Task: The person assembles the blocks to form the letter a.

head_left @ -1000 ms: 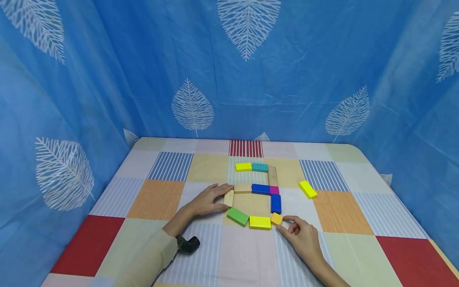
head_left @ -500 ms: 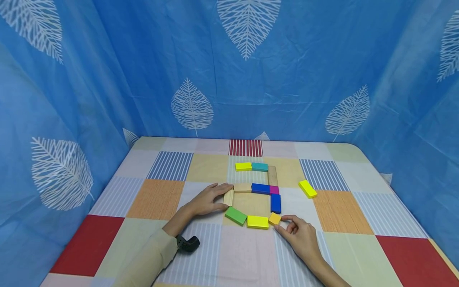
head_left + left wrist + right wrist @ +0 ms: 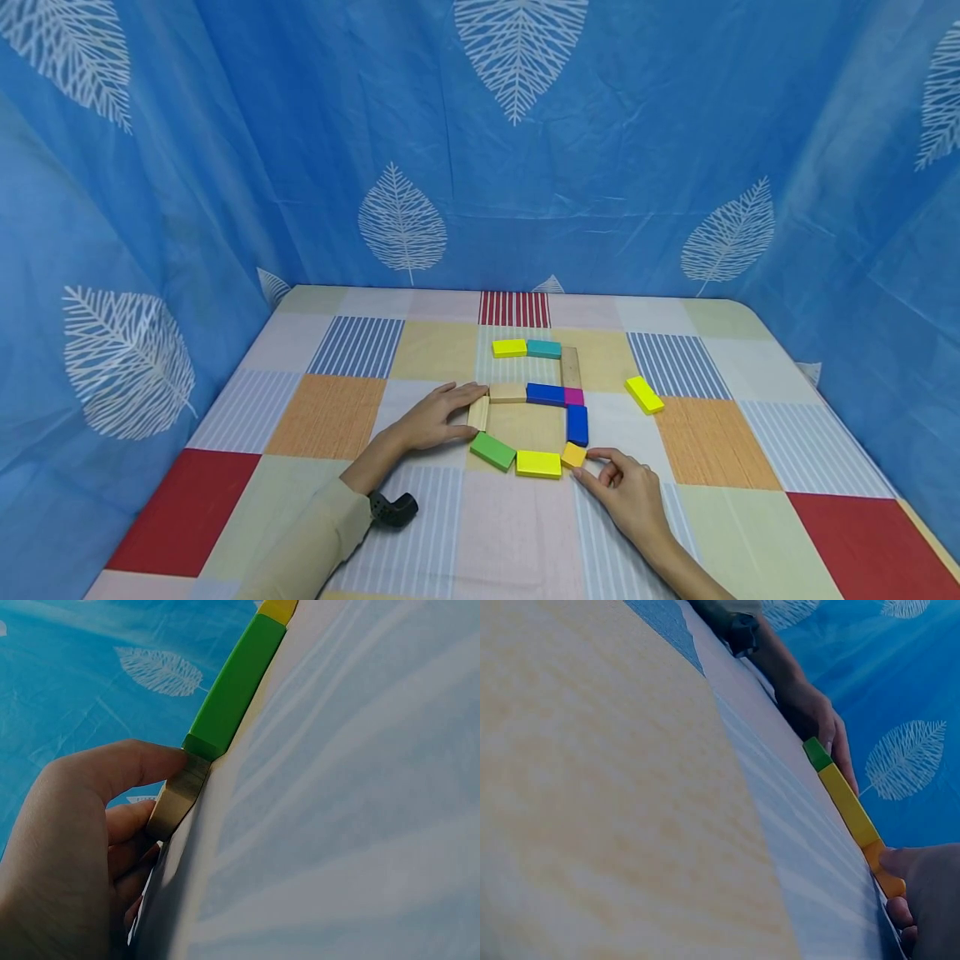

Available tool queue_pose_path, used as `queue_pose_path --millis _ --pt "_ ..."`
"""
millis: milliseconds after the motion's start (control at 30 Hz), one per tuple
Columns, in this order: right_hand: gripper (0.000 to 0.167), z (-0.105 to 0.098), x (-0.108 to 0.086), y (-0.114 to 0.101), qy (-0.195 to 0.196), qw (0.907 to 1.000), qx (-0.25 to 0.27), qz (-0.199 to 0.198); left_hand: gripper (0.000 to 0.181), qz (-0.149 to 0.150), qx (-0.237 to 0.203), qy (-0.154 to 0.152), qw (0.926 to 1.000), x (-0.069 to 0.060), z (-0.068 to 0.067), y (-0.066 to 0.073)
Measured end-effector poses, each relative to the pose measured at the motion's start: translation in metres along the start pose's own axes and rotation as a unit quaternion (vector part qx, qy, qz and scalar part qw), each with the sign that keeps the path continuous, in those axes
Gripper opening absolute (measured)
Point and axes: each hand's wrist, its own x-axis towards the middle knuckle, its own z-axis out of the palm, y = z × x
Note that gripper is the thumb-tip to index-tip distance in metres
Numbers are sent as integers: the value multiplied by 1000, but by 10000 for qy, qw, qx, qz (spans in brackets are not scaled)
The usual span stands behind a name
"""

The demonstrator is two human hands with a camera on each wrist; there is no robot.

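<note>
My left hand (image 3: 433, 421) holds a plain wooden block (image 3: 478, 414) with thumb and fingers at its two ends. A green block (image 3: 492, 451) lies slanted, touching its near end. Beside the green one lies a yellow block (image 3: 538, 464), then a small orange block (image 3: 573, 455), corners touching or nearly so. My right hand (image 3: 633, 498) pinches that orange block between thumb and forefinger. Above it sits a dark blue block (image 3: 577, 425), below a magenta block (image 3: 573, 397). Another blue block (image 3: 545, 393) and a light wooden block (image 3: 507, 392) run left from there.
Further back, a yellow block (image 3: 509, 348) and a teal block (image 3: 543, 349) lead to an upright-running wooden block (image 3: 570, 367). A loose yellow block (image 3: 644, 395) lies off to the right. Patchwork cloth (image 3: 517, 533) covers the table; a blue leaf-print curtain (image 3: 480, 208) encloses it.
My right hand has slid the orange block slightly left and away from me, and the yellow and green blocks have shifted left with it. My left hand has stayed in place.
</note>
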Motion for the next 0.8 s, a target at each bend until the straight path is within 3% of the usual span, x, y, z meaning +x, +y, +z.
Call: queue_pose_path --millis 333,800 --pt "29 1 0 2 155 9997 -53 -173 68 -5 21 -28 10000 1 1 -2" --pt "33 1 2 0 -117 9997 -69 181 68 -94 4 -58 9999 1 0 0"
